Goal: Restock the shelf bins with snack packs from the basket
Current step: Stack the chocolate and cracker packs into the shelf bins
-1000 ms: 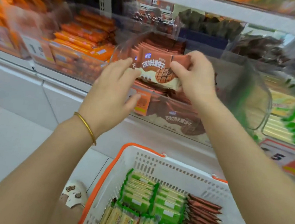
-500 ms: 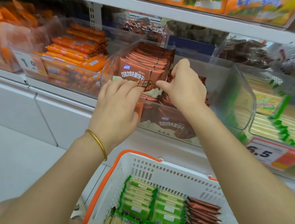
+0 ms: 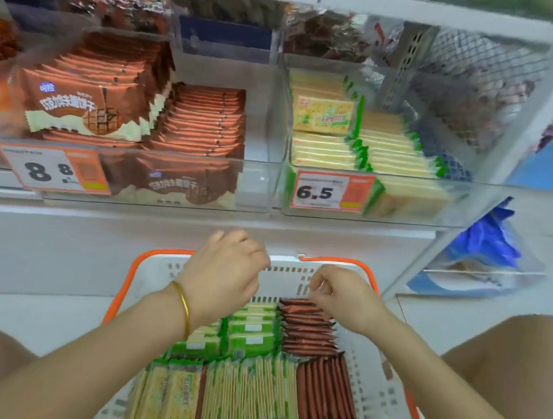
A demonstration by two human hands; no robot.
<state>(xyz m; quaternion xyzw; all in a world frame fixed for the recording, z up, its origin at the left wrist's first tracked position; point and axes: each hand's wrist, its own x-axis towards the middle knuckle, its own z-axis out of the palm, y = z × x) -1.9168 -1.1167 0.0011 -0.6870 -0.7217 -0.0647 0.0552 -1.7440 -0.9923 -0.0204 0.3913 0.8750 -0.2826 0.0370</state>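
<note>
Left grip (image 3: 226,275) is hovering over the basket (image 3: 159,271), fingers loosely curled, holding nothing. Right grip (image 3: 347,299) is curling its fingers just above the brown snack packs (image 3: 308,329) standing in the basket. Cannot tell whether it is pinching one. Shelf bins (image 3: 260,188) above are holding stock.
</note>
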